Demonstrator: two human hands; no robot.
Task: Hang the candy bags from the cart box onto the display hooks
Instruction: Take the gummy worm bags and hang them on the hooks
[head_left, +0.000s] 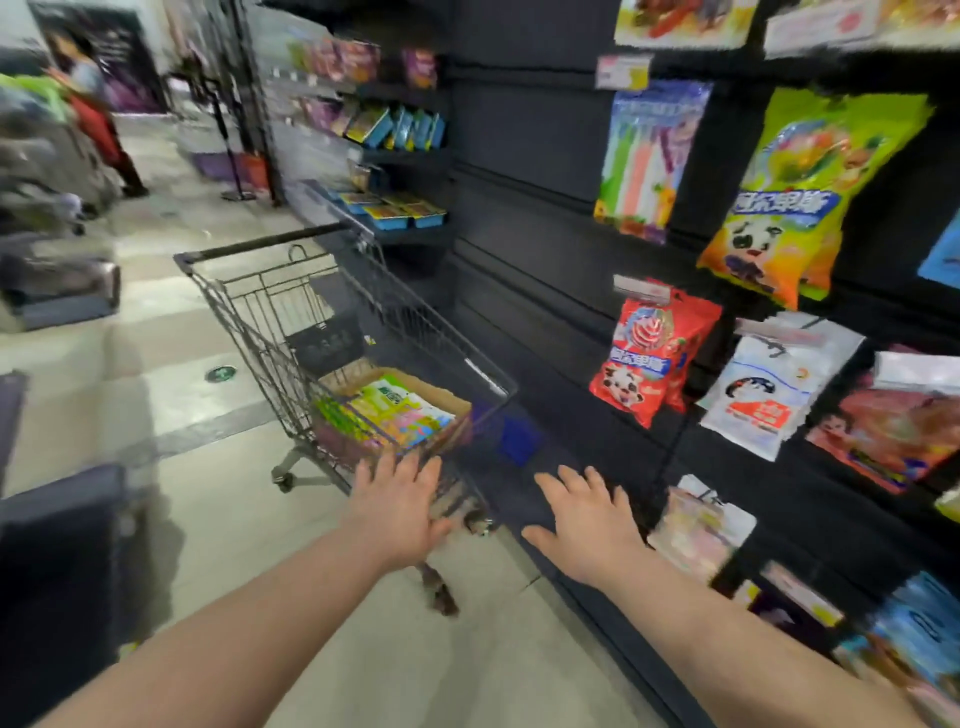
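Both grips released, fingers spread, holding nothing: left hand (400, 512) just before the cart's (291, 332) near end, right hand (584, 525) beside the dark display (519, 218). Candy bags (402, 415) lay in the cardboard box (447, 397) at the cart's near end.

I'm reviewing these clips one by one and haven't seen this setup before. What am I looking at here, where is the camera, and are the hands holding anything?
There is no machine: a person wears one wide-angle camera on the head, looking forward and down, so the two bare arms reach in from the bottom edge. The left hand and right hand are both open, fingers spread, and empty, stretched toward a wire shopping cart. In the cart sits a cardboard box with bright candy bags lying in it. To the right stands a dark display wall where bags already hang, such as a red bag and a green and orange bag. The picture is motion-blurred.
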